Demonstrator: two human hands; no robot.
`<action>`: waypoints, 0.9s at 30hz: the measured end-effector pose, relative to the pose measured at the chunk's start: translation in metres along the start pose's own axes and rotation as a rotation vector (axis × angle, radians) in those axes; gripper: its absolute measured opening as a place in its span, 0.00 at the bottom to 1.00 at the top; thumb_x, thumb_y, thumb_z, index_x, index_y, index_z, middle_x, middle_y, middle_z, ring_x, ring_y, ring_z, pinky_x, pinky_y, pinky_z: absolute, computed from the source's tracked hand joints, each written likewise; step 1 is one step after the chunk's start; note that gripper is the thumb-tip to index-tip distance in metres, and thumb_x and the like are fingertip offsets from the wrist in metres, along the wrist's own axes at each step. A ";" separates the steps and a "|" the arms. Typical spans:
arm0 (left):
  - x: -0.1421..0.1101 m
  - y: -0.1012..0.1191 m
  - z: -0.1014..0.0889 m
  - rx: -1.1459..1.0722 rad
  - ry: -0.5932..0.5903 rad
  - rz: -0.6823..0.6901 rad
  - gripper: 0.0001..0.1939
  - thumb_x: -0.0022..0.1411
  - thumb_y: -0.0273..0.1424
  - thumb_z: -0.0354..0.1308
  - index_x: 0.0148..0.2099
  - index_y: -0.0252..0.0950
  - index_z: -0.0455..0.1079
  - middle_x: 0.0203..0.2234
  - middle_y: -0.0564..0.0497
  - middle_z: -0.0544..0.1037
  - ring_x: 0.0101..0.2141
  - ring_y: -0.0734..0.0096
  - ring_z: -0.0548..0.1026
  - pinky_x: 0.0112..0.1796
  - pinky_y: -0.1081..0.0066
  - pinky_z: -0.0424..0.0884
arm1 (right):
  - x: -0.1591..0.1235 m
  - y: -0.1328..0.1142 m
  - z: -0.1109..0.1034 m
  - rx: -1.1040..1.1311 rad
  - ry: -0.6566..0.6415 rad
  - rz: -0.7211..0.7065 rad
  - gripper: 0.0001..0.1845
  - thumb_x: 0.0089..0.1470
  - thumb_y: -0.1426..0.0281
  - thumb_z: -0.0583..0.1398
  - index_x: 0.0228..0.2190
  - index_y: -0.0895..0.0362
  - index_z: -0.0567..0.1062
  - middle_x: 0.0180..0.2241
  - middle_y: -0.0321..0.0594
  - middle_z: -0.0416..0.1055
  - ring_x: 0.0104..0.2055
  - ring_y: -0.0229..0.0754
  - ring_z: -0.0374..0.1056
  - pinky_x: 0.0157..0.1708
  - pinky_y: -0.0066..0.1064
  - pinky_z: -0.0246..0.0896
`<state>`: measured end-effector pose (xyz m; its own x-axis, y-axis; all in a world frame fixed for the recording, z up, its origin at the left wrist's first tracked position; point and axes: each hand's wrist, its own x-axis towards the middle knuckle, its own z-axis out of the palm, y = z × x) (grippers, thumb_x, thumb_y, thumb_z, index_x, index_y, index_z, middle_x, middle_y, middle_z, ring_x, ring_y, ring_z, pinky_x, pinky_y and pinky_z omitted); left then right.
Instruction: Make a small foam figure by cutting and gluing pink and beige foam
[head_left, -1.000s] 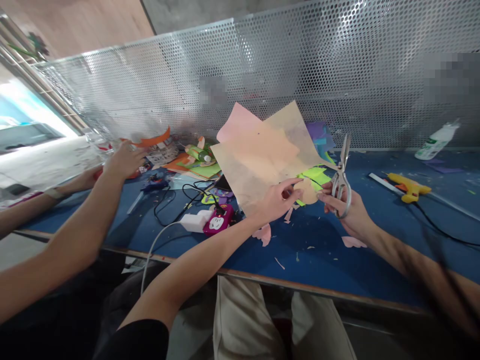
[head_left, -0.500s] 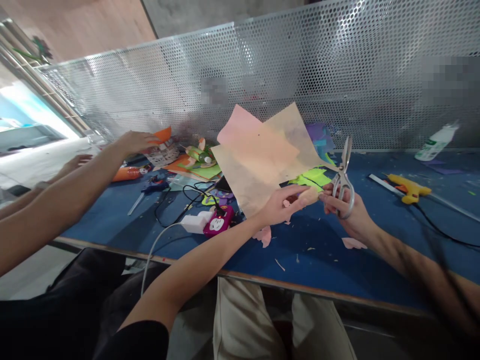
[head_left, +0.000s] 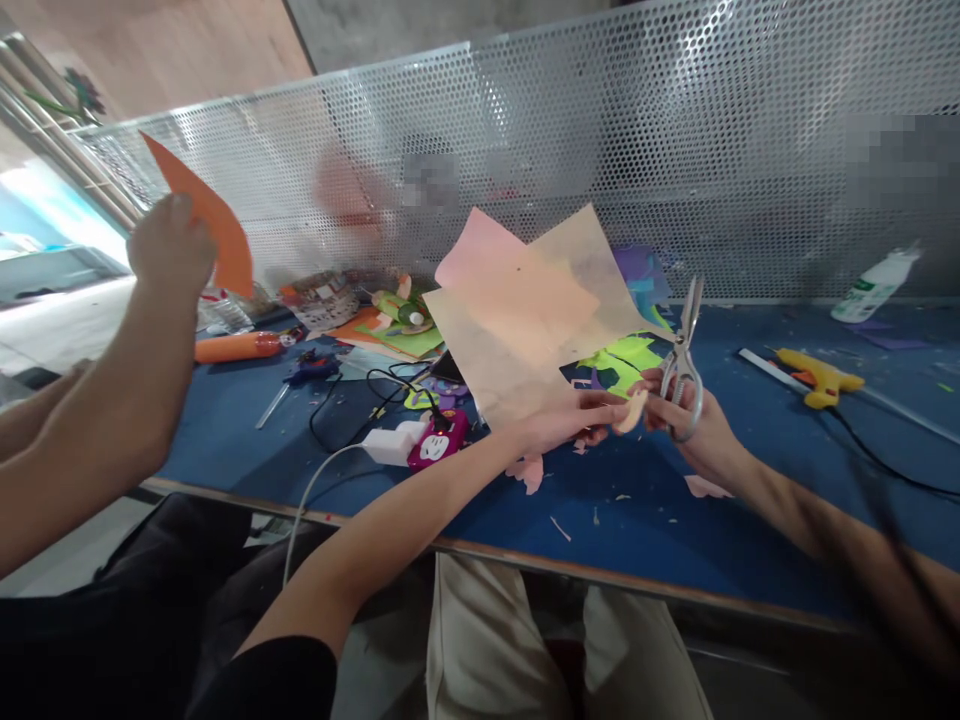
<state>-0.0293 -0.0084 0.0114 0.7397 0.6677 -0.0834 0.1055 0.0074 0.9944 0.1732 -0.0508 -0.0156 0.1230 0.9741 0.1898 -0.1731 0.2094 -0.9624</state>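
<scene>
one small pale-orange paper piece [head_left: 634, 411] is grasped by the fingers of the left hand [head_left: 566, 424] above the blue counter [head_left: 495, 515], apparently steadied by the right hand [head_left: 699, 422]. silver metal scissors [head_left: 681, 348] are also gripped there, blades pointed away, presumably so the paper can be handled freely.

This looks like a craft workshop — a long blue worktable [head_left: 637, 530], littered with paper scraps [head_left: 529, 472], runs along a perforated metal screen [head_left: 562, 130]. A yellow glue gun [head_left: 821, 380], metal scissors [head_left: 682, 343], large paper sheets [head_left: 517, 340] and a magenta power socket [head_left: 439, 440] show it, as does a neighbour's hand [head_left: 169, 245] gripping orange material [head_left: 225, 235] — a shared bench.
</scene>
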 end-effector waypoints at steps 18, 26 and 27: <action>0.001 0.000 -0.013 0.276 0.299 0.278 0.23 0.65 0.52 0.59 0.37 0.34 0.75 0.26 0.52 0.73 0.22 0.78 0.69 0.25 0.73 0.63 | 0.005 -0.003 -0.004 0.013 0.066 -0.024 0.22 0.45 0.63 0.74 0.40 0.55 0.76 0.18 0.24 0.59 0.18 0.31 0.53 0.20 0.29 0.61; 0.008 -0.008 -0.015 0.195 0.200 0.302 0.21 0.64 0.49 0.62 0.42 0.33 0.75 0.30 0.51 0.75 0.25 0.78 0.71 0.27 0.74 0.68 | 0.007 -0.002 -0.009 -0.021 0.045 0.024 0.21 0.45 0.64 0.73 0.39 0.54 0.74 0.17 0.23 0.57 0.18 0.32 0.53 0.20 0.29 0.60; 0.009 -0.009 -0.014 0.186 0.182 0.308 0.21 0.64 0.48 0.62 0.42 0.33 0.75 0.30 0.51 0.75 0.26 0.77 0.72 0.28 0.74 0.69 | 0.008 -0.002 -0.010 -0.011 0.019 0.052 0.20 0.45 0.64 0.73 0.39 0.54 0.74 0.17 0.23 0.56 0.18 0.32 0.52 0.20 0.29 0.59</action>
<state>-0.0334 0.0080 0.0030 0.6273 0.7387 0.2465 0.0274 -0.3373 0.9410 0.1845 -0.0443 -0.0145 0.1326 0.9819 0.1355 -0.1693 0.1572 -0.9730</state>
